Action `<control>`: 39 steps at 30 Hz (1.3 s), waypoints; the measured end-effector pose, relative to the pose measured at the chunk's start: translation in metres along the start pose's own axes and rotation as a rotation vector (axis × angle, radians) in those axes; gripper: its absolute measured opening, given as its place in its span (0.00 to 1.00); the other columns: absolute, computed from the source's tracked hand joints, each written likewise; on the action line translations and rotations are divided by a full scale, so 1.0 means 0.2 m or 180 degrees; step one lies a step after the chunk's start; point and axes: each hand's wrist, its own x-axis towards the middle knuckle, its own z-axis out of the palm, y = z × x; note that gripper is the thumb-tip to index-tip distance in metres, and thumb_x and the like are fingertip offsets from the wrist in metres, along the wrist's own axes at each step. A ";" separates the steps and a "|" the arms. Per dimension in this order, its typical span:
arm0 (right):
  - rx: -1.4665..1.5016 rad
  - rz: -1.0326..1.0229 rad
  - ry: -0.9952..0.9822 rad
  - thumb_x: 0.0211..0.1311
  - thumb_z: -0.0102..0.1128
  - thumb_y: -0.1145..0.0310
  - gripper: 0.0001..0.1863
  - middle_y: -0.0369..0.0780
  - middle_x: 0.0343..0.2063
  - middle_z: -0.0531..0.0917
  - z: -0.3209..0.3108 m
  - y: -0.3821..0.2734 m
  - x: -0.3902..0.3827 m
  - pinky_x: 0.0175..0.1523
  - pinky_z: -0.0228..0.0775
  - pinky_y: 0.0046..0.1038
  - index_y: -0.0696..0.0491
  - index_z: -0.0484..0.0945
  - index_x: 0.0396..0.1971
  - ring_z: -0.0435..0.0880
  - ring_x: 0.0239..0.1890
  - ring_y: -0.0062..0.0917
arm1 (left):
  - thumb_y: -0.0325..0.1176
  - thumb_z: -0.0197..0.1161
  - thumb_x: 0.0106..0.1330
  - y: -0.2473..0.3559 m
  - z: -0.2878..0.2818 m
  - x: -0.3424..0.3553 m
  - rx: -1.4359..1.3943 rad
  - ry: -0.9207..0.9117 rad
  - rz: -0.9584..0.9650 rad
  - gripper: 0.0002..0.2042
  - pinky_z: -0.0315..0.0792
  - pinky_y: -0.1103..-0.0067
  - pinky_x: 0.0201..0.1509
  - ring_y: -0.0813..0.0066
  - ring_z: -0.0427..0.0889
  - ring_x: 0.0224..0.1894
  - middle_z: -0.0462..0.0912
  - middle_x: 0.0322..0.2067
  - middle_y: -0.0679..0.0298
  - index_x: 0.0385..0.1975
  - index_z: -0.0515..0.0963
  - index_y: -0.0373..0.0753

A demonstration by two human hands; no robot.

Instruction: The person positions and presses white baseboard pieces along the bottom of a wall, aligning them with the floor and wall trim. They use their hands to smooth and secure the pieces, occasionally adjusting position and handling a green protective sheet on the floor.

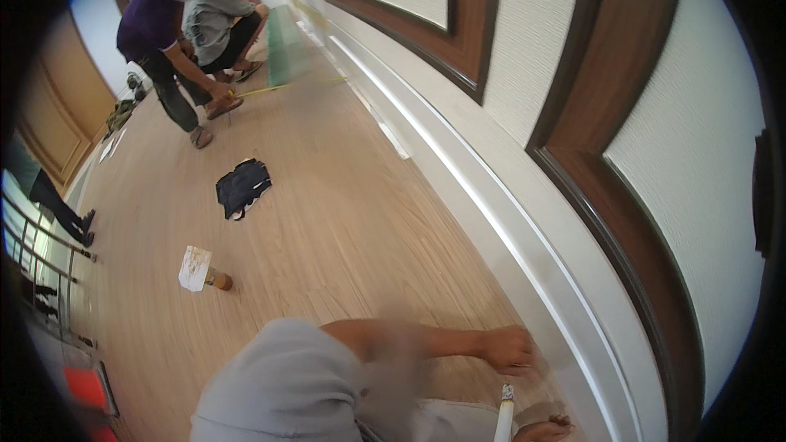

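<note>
From a grey short sleeve at the lower middle, my left arm stretches across to the right. My left hand [509, 350] is closed, knuckles up, low beside the white baseboard [547, 309]. Its fingertips are hidden, and I cannot make out whether anything is in them. Just below it, a lit cigarette [506, 411] with an ash tip rises into view from the lower edge, close to me. Beside the cigarette lies what looks like a bare foot [542, 430], past a light trouser leg [458, 417]. My right hand is not in view.
A brown-handled scraper [214, 278] with a pale blade and a dark cloth [243, 186] lie on the wood floor. Beyond them a bending person [160, 33] holds a yellow tape measure [260, 90] toward the wall; another crouches [214, 29]. Metal railings [45, 258] stand at left.
</note>
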 end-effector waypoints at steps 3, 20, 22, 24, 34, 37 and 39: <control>-0.0363 -0.0276 -0.0716 0.82 0.45 0.55 0.21 0.45 0.31 0.81 0.09 0.01 -0.19 0.38 0.75 0.33 0.59 0.75 0.39 0.80 0.31 0.32 | 0.41 0.66 0.69 0.04 -0.32 -0.51 0.0336 0.0284 -0.1435 0.12 0.76 0.60 0.39 0.52 0.82 0.31 0.80 0.26 0.57 0.30 0.81 0.40; -0.2846 -0.2059 -0.5607 0.73 0.59 0.47 0.23 0.59 0.48 0.85 0.76 -0.13 -1.06 0.61 0.74 0.48 0.50 0.85 0.53 0.87 0.52 0.44 | 0.61 0.62 0.69 0.84 -1.19 -1.61 0.2408 0.1145 -0.5720 0.41 0.44 0.51 0.80 0.45 0.50 0.77 0.55 0.73 0.46 0.72 0.60 0.36; -0.2096 -0.2471 -0.5785 0.76 0.52 0.46 0.25 0.58 0.47 0.86 0.79 -0.20 -1.09 0.58 0.75 0.48 0.50 0.84 0.54 0.87 0.51 0.44 | 0.65 0.61 0.67 0.83 -1.19 -1.63 0.2185 0.1062 -0.5672 0.44 0.42 0.50 0.81 0.44 0.49 0.77 0.54 0.73 0.46 0.72 0.60 0.36; -0.1389 -0.2593 -0.5948 0.78 0.49 0.50 0.23 0.53 0.40 0.85 0.78 -0.30 -1.15 0.49 0.75 0.44 0.53 0.84 0.49 0.85 0.43 0.42 | 0.65 0.61 0.67 0.82 -1.19 -1.64 0.2175 0.0877 -0.5645 0.44 0.41 0.50 0.81 0.45 0.49 0.77 0.55 0.74 0.47 0.72 0.61 0.36; -0.1556 -0.4057 -0.6993 0.73 0.59 0.68 0.13 0.47 0.39 0.88 0.99 -0.71 -1.37 0.41 0.80 0.38 0.54 0.83 0.52 0.88 0.35 0.41 | 0.67 0.62 0.65 0.79 -1.17 -1.67 0.2573 0.0520 -0.5830 0.41 0.41 0.53 0.81 0.51 0.52 0.76 0.60 0.71 0.52 0.68 0.68 0.39; -0.1721 -0.3950 -0.7070 0.72 0.58 0.67 0.13 0.46 0.42 0.88 1.06 -0.65 -1.42 0.44 0.81 0.39 0.52 0.83 0.53 0.88 0.40 0.42 | 0.67 0.62 0.65 0.78 -1.16 -1.68 0.2547 0.0507 -0.5917 0.41 0.40 0.53 0.81 0.53 0.52 0.76 0.60 0.72 0.54 0.68 0.68 0.42; -0.1720 -0.3836 -0.7184 0.72 0.58 0.66 0.14 0.46 0.44 0.88 1.08 -0.61 -1.49 0.45 0.81 0.41 0.51 0.83 0.52 0.88 0.44 0.44 | 0.69 0.61 0.64 0.78 -1.15 -1.69 0.2384 0.0584 -0.5976 0.42 0.39 0.52 0.82 0.53 0.51 0.77 0.58 0.73 0.56 0.69 0.67 0.42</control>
